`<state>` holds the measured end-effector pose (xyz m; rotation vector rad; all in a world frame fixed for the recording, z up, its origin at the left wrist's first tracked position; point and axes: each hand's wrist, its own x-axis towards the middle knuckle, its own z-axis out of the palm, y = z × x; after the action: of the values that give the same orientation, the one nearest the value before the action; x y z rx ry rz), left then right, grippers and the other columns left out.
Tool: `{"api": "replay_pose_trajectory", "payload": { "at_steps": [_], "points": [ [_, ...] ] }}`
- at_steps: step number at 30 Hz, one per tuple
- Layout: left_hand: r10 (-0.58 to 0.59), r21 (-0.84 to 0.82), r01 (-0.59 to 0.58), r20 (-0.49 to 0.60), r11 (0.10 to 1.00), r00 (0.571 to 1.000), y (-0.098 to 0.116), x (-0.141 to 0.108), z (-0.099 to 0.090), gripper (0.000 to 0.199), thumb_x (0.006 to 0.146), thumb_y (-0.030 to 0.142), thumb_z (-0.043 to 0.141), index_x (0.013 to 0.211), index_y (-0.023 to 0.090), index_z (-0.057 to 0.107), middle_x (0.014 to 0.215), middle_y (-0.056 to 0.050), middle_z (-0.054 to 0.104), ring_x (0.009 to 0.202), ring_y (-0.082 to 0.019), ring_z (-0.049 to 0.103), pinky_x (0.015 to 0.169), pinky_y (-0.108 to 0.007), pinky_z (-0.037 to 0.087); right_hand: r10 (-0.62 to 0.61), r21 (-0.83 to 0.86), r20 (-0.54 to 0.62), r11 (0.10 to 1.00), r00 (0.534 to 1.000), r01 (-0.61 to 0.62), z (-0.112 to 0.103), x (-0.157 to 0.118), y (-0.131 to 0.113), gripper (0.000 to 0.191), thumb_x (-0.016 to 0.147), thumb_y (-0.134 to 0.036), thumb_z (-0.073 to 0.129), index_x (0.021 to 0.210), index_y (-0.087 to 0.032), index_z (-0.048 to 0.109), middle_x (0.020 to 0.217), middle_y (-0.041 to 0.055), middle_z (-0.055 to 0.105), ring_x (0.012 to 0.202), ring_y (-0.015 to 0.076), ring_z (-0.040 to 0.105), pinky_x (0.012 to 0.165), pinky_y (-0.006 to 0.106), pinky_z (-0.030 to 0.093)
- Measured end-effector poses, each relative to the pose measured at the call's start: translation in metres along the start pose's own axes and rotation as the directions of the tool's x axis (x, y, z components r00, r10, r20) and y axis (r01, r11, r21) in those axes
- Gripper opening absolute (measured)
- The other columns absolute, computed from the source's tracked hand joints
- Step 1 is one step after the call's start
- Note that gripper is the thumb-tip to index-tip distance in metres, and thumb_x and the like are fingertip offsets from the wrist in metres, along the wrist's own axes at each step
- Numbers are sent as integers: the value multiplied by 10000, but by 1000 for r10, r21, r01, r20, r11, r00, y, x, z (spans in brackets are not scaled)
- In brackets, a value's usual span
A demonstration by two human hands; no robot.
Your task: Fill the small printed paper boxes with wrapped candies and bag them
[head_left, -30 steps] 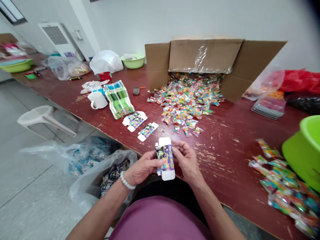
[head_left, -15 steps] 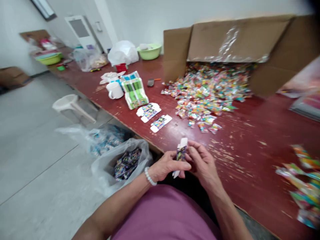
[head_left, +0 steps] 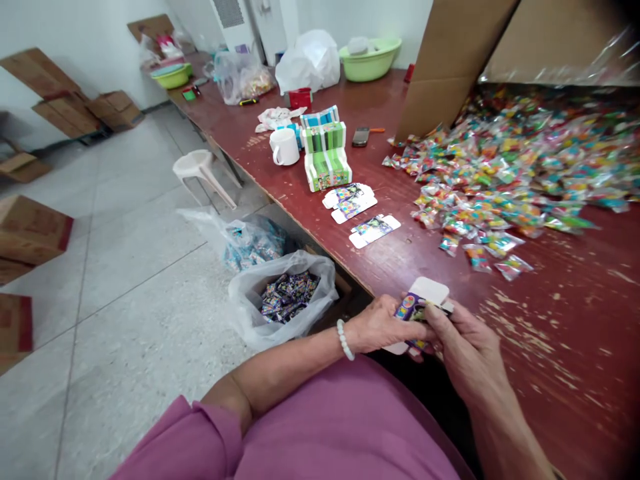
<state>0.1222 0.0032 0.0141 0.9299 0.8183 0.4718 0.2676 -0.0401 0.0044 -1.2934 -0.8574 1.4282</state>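
Both hands meet at the table's front edge around a small printed purple carton (head_left: 411, 305) with a white end flap standing up. My left hand (head_left: 387, 325), with a pale bead bracelet at the wrist, grips the carton's left side. Thumb and fingers of my right hand (head_left: 465, 340) pinch its right side; part of the carton is hidden behind them. Beyond the hands lie two flat carton blanks (head_left: 376, 231) with similar print. Farther right, many small wrapped candies (head_left: 505, 173) spread out of a big cardboard box (head_left: 440, 73).
An open clear bag (head_left: 240, 313) of dark purple packets stands below the table edge, with a bag of blue packets (head_left: 255, 243) behind. A white mug (head_left: 285, 147), green-striped cartons (head_left: 326, 157) and a phone-like device (head_left: 361, 137) sit on the red table (head_left: 370, 110). A white stool (head_left: 195, 164) stands left.
My view has swung left, so things appear farther right. The carton between my hands has turned and now shows its broad printed face; both hands still hold it.
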Motion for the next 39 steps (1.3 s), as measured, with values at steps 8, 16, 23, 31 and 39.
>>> {"api": "replay_pose_trajectory", "payload": {
  "at_steps": [8, 16, 23, 31, 39],
  "points": [
    [269, 114, -251, -194, 961, 943, 9, -9, -12, 406, 750, 259, 753, 1106, 187, 574, 900, -25, 695, 746, -140, 649, 672, -240, 525, -115, 26, -26, 993, 993, 115, 7, 11, -7, 531, 866, -464, 686, 1343, -274, 550, 1140, 58, 710, 939, 220, 688, 772, 347, 577],
    [327, -109, -366, -272, 924, 905, 12, -13, 2, 657, 774, 198, 735, 1338, 271, 406, 1032, -21, 680, 770, -138, 663, 705, -266, 561, -248, 29, -303, 963, 920, 269, 27, 14, -3, 427, 792, -388, 765, 1141, -227, 579, 1065, 57, 676, 951, 190, 646, 860, 341, 530],
    [284, -146, -326, -250, 934, 926, 11, -12, -3, 424, 769, 242, 760, 1110, 243, 508, 964, 6, 663, 711, -108, 627, 655, -231, 547, -245, 45, -151, 966, 958, 254, 23, 14, -1, 340, 829, -425, 722, 1088, -217, 648, 1033, 44, 703, 909, 187, 642, 831, 315, 518],
    [268, -75, -285, -186, 956, 945, 7, -12, -6, 272, 870, 374, 678, 1034, 228, 518, 840, 22, 619, 648, -109, 589, 583, -235, 539, -126, 79, -87, 988, 988, 133, 7, 24, -10, 317, 713, -446, 817, 752, -168, 670, 691, -5, 666, 603, 121, 561, 589, 246, 472],
    [315, 34, -315, -205, 948, 927, 10, -12, -8, 247, 890, 377, 663, 1010, 230, 505, 843, 33, 632, 693, -96, 593, 633, -196, 507, -145, 91, 2, 985, 989, 144, 4, 26, -16, 310, 704, -405, 838, 852, -169, 702, 758, 9, 701, 660, 128, 620, 658, 260, 514]
  ]
}}
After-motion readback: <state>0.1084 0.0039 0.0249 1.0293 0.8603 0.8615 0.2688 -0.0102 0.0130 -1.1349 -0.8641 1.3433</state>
